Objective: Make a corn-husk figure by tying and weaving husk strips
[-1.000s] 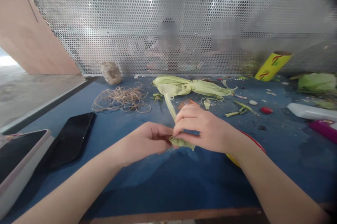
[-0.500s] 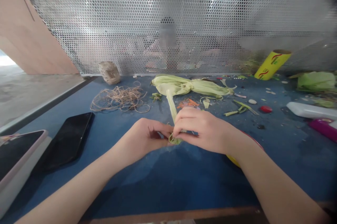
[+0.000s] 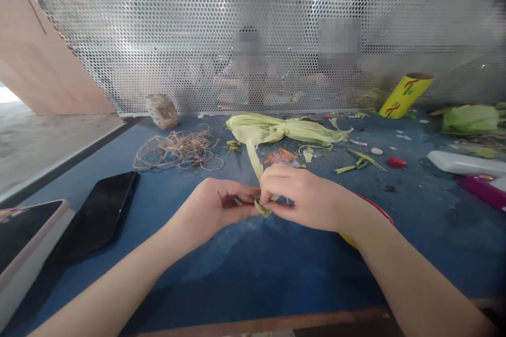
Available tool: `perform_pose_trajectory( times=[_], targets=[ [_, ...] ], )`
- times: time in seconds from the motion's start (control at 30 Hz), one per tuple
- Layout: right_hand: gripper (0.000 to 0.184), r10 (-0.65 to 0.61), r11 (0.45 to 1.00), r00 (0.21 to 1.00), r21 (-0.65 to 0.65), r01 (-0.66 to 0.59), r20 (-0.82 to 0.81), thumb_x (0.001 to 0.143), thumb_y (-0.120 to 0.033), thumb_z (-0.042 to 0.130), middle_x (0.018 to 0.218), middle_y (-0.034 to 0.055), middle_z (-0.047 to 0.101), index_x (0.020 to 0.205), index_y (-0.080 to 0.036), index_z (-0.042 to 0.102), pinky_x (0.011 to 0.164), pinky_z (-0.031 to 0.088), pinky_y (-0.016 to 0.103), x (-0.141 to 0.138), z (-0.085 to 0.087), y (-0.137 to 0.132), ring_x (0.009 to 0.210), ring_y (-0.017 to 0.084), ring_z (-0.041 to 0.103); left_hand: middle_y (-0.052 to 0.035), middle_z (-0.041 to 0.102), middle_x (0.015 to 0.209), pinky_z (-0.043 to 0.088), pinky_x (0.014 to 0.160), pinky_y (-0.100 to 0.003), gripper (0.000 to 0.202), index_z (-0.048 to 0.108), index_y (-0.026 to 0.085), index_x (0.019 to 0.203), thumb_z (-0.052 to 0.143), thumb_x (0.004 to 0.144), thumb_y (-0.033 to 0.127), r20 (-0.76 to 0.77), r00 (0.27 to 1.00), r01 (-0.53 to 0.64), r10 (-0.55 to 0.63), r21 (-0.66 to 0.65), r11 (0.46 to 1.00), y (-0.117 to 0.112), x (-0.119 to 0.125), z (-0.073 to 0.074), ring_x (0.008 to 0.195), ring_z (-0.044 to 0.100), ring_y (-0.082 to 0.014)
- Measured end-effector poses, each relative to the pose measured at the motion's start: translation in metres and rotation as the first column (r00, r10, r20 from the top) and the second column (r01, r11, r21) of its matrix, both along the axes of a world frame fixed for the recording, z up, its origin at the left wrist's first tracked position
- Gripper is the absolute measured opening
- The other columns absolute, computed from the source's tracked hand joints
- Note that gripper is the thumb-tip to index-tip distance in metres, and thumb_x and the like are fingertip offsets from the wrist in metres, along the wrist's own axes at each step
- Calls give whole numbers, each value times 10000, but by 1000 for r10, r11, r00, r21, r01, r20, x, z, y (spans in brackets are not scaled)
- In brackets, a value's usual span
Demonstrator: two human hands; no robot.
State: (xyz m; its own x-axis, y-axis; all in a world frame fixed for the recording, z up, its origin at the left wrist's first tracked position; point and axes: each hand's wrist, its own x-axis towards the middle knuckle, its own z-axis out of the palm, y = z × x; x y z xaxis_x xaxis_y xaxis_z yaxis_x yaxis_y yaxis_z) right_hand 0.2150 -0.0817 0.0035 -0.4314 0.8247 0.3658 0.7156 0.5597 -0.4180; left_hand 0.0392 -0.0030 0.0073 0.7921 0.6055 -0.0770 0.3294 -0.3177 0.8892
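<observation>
A pale green corn husk bundle (image 3: 284, 130) lies across the blue table (image 3: 276, 268) at the back middle. One long husk strip (image 3: 254, 160) runs from it down to my hands. My left hand (image 3: 215, 208) and my right hand (image 3: 300, 194) meet at the table's middle, both pinching the folded lower end of that strip between fingertips. The strip's end shows only as a small green fold between my thumbs.
A pile of rubber bands (image 3: 177, 148) and a stone (image 3: 162, 110) lie at the back left. Two dark phones (image 3: 100, 213) rest at left. A yellow roll (image 3: 405, 95), white and magenta tools (image 3: 470, 168), husk scraps and a perforated metal screen (image 3: 253, 31) stand behind; people sit beyond it.
The folded husk end between my fingers has grown smaller and tighter. Both hands have shifted slightly up and away from me.
</observation>
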Motion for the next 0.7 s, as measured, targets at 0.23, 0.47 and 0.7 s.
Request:
perform_pose_trajectory(
  times=[0.23, 0.47, 0.7],
  targets=[
    [99, -30, 999, 996, -43, 27, -84, 819, -156, 509, 922, 26, 577, 903, -202, 538, 792, 415, 262, -3, 4, -3, 882, 134, 513, 20, 613, 612, 392, 516, -186, 86, 663, 164, 712, 610, 682, 225, 20, 999, 29, -29, -31, 999, 2, -1, 2, 551, 509, -93],
    [308, -469, 882, 782, -167, 441, -411, 807, -453, 503, 1015, 73, 556, 964, -189, 478, 808, 421, 329, -2, -7, 11, 973, 189, 521, -1, 650, 711, 414, 517, -189, 256, 670, 170, 918, 613, 670, 199, 42, 999, -22, 28, -142, 990, 3, -2, 3, 569, 522, -91],
    [514, -481, 836, 757, -493, 242, -443, 817, -632, 327, 923, 83, 619, 984, -174, 489, 694, 451, 319, 1, -15, 21, 845, 191, 574, 12, 645, 624, 398, 481, -177, 245, 681, 164, 884, 613, 650, 144, 63, 997, -19, 34, -229, 973, 7, -4, 5, 497, 495, -69]
  ],
)
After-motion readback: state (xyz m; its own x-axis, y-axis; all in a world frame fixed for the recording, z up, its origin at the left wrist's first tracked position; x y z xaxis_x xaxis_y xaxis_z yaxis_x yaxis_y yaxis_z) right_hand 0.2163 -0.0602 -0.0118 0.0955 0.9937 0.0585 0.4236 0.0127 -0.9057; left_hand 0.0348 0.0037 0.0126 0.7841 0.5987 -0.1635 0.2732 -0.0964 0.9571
